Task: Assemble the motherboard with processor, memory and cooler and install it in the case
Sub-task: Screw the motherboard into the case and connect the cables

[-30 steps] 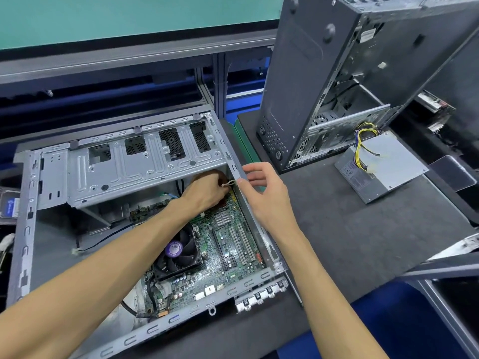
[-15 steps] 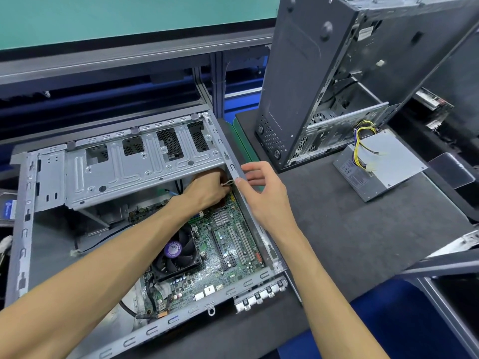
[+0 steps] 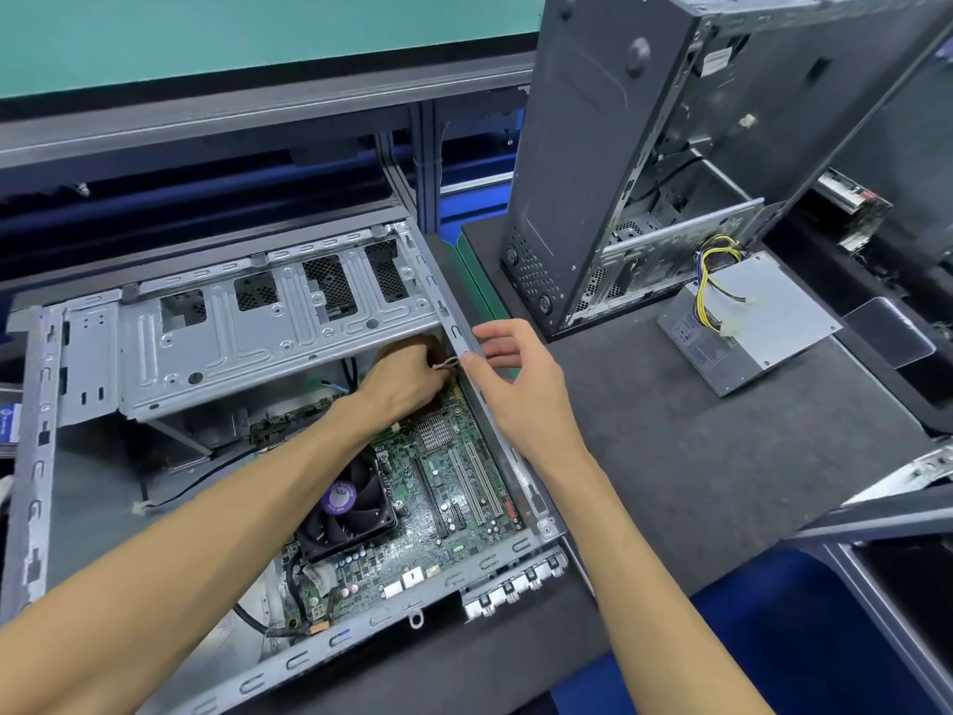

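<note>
Since a second ago, our left hand still pinches the thin cable beside our unclenched right hand; connection unfinished.

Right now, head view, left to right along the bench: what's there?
Open case → cooler fan → left hand → right hand → upright case → power supply.

I see a dark grey bench under even light, a teal panel far left, blue floor near right.
</note>
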`<state>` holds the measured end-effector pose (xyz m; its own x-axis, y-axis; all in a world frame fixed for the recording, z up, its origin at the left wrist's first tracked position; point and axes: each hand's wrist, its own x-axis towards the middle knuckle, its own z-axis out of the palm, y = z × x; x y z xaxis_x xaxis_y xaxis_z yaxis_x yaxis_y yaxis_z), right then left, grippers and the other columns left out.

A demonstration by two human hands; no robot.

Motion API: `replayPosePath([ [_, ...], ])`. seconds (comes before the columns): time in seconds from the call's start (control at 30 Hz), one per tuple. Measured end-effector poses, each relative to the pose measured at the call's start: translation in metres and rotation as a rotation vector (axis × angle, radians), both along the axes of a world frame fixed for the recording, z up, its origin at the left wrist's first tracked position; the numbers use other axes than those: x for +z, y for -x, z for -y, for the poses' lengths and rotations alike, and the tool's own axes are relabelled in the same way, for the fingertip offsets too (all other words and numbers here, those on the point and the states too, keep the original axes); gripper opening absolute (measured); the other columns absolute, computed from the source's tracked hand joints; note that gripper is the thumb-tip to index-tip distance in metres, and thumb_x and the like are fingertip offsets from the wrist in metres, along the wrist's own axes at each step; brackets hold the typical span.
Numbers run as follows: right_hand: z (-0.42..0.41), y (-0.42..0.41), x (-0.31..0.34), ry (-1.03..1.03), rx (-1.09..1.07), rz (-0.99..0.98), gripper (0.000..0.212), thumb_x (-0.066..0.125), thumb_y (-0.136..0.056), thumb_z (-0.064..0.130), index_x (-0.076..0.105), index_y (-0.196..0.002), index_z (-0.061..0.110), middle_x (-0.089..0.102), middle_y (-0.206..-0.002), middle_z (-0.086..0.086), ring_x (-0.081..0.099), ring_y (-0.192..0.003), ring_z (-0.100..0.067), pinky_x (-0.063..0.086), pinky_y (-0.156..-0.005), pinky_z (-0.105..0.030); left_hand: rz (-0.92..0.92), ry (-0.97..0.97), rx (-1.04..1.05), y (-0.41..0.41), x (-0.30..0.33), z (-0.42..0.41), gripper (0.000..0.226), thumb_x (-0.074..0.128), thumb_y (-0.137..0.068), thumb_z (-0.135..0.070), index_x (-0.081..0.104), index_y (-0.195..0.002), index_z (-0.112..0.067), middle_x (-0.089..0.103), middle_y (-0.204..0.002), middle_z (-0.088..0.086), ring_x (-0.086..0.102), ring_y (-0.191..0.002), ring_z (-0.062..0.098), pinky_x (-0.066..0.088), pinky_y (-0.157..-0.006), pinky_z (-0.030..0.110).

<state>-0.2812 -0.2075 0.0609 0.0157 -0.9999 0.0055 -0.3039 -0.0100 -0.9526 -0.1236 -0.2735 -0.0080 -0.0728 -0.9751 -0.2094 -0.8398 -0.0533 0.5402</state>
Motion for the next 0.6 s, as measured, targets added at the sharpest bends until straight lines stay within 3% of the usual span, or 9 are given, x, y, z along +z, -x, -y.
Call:
replayPosePath([
  [0.17,0.001,0.000,0.000,-0.002,-0.004,0.003,0.020,0.070,-0.093,0.021,0.062,-0.111,0.024,0.065,-0.096,0.013,0.059,-0.087,0.009,0.043,-0.071,-0.004,0.031,-0.002,-0.039,-0.003,-0.001,-0.002,0.020,0.059,-0.093,-0.035,0.068,-0.107,-0.024,0.071,-0.092,-0.002,0.064,-0.078,0.018,0.043,-0.067,0.028],
  [0.47,0.000,-0.001,0.002,0.003,-0.004,-0.004,0.020,0.070,-0.093,0.021,0.062,-0.111,0.024,0.064,-0.096,0.013,0.059,-0.087,0.010,0.044,-0.071,-0.005,0.054,0.075,-0.060,0.008,0.004,-0.002,0.024,0.061,-0.090,-0.027,0.063,-0.112,-0.017,0.069,-0.098,0.006,0.066,-0.090,0.031,0.053,-0.073,0.034],
  [0.6,-0.001,-0.001,0.002,-0.004,-0.009,-0.008,0.020,0.070,-0.093,0.022,0.062,-0.111,0.025,0.065,-0.097,0.013,0.059,-0.088,0.008,0.043,-0.071,-0.004,0.071,-0.054,-0.055,0.004,0.007,0.005,0.027,0.062,-0.092,-0.031,0.063,-0.114,-0.016,0.069,-0.103,0.006,0.065,-0.093,0.028,0.054,-0.080,0.036],
])
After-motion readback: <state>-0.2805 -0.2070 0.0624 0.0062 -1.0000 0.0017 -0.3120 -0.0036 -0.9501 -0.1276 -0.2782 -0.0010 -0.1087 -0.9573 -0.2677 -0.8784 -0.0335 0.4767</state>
